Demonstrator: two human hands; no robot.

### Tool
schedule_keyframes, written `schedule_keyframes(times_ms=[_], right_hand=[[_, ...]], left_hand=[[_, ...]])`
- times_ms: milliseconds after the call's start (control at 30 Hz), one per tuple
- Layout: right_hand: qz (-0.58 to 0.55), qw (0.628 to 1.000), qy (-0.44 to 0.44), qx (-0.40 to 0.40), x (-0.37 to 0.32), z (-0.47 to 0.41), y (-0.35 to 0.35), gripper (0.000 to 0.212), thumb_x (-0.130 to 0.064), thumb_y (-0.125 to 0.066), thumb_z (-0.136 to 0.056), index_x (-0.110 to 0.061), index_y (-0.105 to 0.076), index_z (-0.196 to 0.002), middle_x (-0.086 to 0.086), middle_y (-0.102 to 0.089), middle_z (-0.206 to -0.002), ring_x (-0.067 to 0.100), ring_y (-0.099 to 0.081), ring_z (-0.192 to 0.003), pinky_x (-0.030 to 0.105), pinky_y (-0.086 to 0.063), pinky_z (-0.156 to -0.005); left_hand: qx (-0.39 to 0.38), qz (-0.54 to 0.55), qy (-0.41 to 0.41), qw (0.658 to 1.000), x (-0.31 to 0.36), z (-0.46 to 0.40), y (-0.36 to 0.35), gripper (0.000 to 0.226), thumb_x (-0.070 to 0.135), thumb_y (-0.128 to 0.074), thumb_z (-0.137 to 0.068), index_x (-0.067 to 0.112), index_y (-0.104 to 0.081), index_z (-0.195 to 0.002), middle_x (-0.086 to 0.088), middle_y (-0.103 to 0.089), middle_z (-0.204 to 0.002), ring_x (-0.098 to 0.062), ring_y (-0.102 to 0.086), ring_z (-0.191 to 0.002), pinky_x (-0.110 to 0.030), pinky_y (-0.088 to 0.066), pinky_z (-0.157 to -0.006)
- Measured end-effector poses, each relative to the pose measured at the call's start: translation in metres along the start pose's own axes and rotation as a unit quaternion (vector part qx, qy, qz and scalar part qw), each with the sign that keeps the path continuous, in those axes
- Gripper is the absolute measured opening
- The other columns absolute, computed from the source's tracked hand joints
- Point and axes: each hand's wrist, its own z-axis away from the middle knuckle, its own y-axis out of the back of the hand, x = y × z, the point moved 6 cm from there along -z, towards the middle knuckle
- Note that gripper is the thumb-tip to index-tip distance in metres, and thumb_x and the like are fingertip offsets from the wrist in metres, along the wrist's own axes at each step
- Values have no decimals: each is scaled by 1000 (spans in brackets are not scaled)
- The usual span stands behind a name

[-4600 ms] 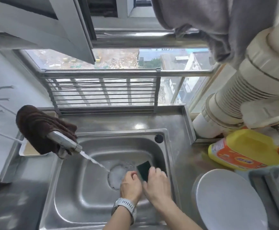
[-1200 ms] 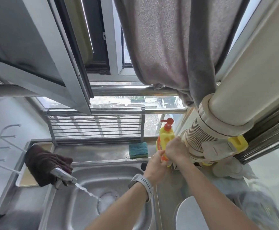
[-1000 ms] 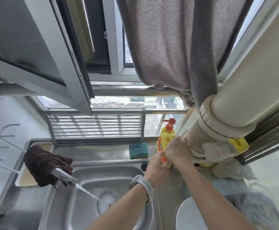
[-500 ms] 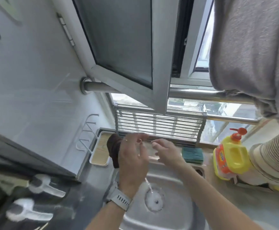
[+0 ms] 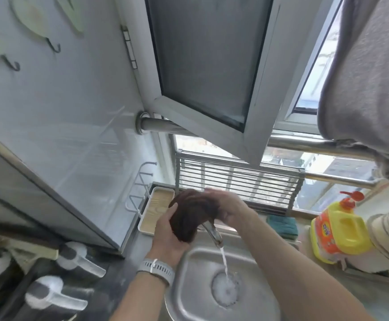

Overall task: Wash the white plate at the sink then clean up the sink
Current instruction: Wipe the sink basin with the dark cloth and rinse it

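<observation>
A dark brown cloth [image 5: 190, 215] is draped over the tap [image 5: 213, 234] at the back of the steel sink [image 5: 189, 283]. My left hand [image 5: 168, 235] grips the cloth from below and the left. My right hand [image 5: 226, 207] holds it from above and the right. Water runs from the tap into the drain [image 5: 226, 290]. A green sponge [image 5: 281, 224] lies on the ledge behind the sink. The white plate is out of view.
A yellow detergent bottle [image 5: 337, 230] with a red pump stands right of the sink. A shallow tray [image 5: 156, 209] sits left of the tap, below wall hooks. An open window sash [image 5: 212, 66] hangs overhead. A grey garment [image 5: 369, 77] hangs at the upper right. Jars [image 5: 57, 295] stand at lower left.
Both hands left the detergent bottle, moved left to the tap, and now take hold of the brown cloth. My view has swung left and up.
</observation>
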Motion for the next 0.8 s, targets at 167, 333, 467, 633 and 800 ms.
schedule_keyframes(times_ms=[167,333,467,633,800], right_hand=[[-66,986,150,-37,-49,61,14,28,2,-77,-79,-4,-69,-105,19,-73,-94,28,-70,-81,39,-55,-74],[-5,982,164,-93,-20,113,62,35,-3,-75,-80,0,-65,-114,26,-68,-113,34,-66,-98,47,-48,-88],[75,995,68,10,51,90,133,45,1,-80,-74,-6,-69,-117,26,-71,-109,36,-70,-97,45,-53,-86],[254,950,46,176,106,31,176,45,0,-84,-71,-20,-73,-110,8,-73,-100,17,-70,-88,18,-55,-64],[332,909,174,181,105,35,130,35,-1,-74,-77,-26,-69,-102,-7,-73,-95,4,-69,-91,27,-60,-86]], left_hand=[[-25,-100,-122,987,20,31,20,51,17,-77,-77,4,-68,-125,-19,-75,-112,-27,-71,-85,-34,-53,-68],[-144,-194,-102,965,-11,71,35,45,12,-77,-81,5,-69,-124,-23,-74,-117,-29,-71,-93,-32,-53,-68],[-73,-268,18,961,-77,35,81,49,7,-79,-70,3,-71,-118,-29,-74,-111,-34,-74,-88,-36,-59,-62],[32,-295,59,953,-138,-24,98,22,0,-65,-94,3,-65,-115,-20,-78,-89,-31,-75,-68,-35,-58,-53],[52,-227,122,965,-167,-56,64,39,38,-67,-96,7,-66,-119,-23,-75,-111,-38,-76,-95,-45,-64,-70]])
